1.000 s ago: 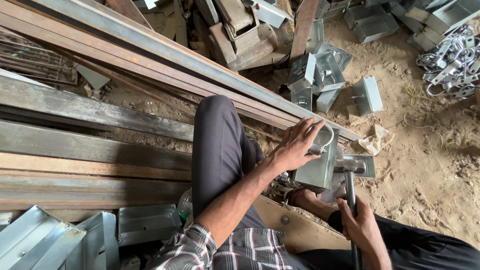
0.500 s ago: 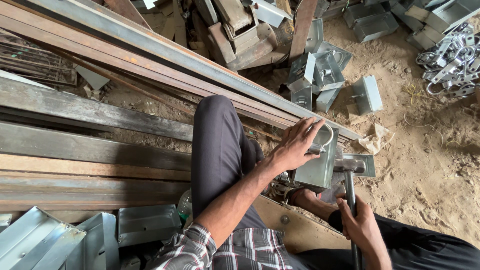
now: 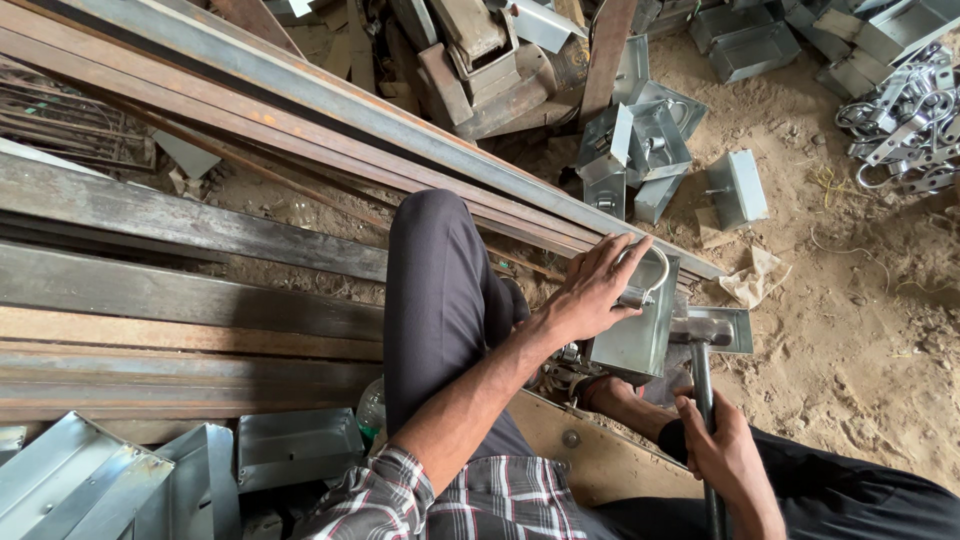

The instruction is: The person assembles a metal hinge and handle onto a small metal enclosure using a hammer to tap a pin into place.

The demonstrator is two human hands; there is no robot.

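My left hand (image 3: 592,290) lies spread over the top of a galvanized steel box (image 3: 635,335), fingers draped across its wire loop handle (image 3: 650,275), pressing it steady on a flat metal plate (image 3: 735,325) just past my knee. My right hand (image 3: 725,455) is wrapped tight around the shaft of a hammer (image 3: 700,370), whose head sits right beside the box, at its right-hand wall. I judge this the hammering step: the box is braced and the head rests at the strike point. The next blow calls for a short, square swing, my left fingers clear of the head. More finished boxes (image 3: 640,145) lie on the sand beyond the long steel bars (image 3: 300,110).
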